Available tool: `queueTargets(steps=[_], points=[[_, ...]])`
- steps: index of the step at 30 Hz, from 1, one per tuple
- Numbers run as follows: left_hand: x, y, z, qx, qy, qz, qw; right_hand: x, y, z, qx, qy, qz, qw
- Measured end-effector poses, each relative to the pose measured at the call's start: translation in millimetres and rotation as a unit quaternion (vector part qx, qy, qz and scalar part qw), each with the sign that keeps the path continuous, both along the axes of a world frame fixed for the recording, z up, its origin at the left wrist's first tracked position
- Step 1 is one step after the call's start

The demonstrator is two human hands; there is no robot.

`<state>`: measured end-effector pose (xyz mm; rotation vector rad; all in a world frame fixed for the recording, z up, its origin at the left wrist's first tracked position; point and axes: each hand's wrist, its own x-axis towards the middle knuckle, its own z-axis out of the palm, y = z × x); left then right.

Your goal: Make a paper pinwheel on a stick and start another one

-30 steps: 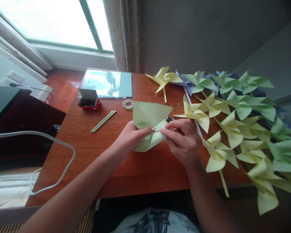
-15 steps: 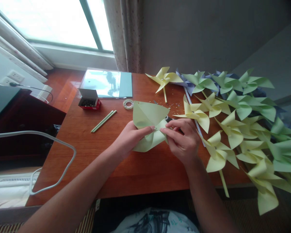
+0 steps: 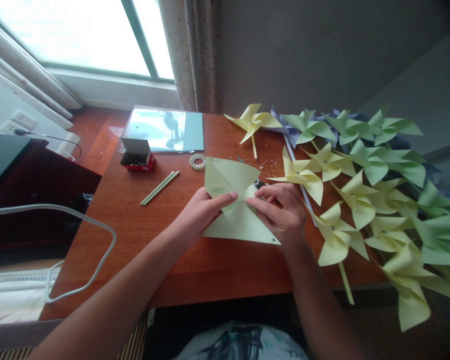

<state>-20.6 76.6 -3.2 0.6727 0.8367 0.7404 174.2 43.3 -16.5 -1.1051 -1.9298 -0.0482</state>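
A pale yellow-green paper pinwheel sheet (image 3: 243,225) is held above the table between my two hands. Slits divide it into flaps, and small punched holes show near the upper left corner and the lower right corner. My left hand (image 3: 210,207) grips its left side, thumb on top near the middle and fingers beneath. With fingers bent in a pinch, my right hand (image 3: 283,207) holds the paper on the right, close to the centre. The lower flap lies flat and spread out. Partly hidden behind the paper and right hand is a dark-handled tool (image 3: 260,183).
Finished yellow pinwheels (image 3: 335,235) and green pinwheels (image 3: 378,165) crowd the right side. Two pale sticks (image 3: 159,188), a tape roll (image 3: 197,161), a small red box (image 3: 138,161) and a plastic-sleeved sheet pack (image 3: 161,129) lie left and back. A white cable (image 3: 108,245) crosses the table's left edge.
The lower flap, folded in toward the centre before, has sprung open and now lies flat with its holed corner pointing lower right. Both hands stay nearly in place.
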Motion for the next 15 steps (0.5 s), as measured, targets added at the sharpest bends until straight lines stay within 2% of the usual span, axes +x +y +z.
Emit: queueTargets(steps=[9,15], points=[[0.4,0.6,-2.1,0.008,0.022,0.006,1.0,0.1,-0.4,-0.8,-0.008,0.002,0.002,1.0],[0.6,0.4,-3.6,0.021,0.052,0.023,0.998,-3.8,1.0,3.3,-0.021,0.056,-0.025,0.998]])
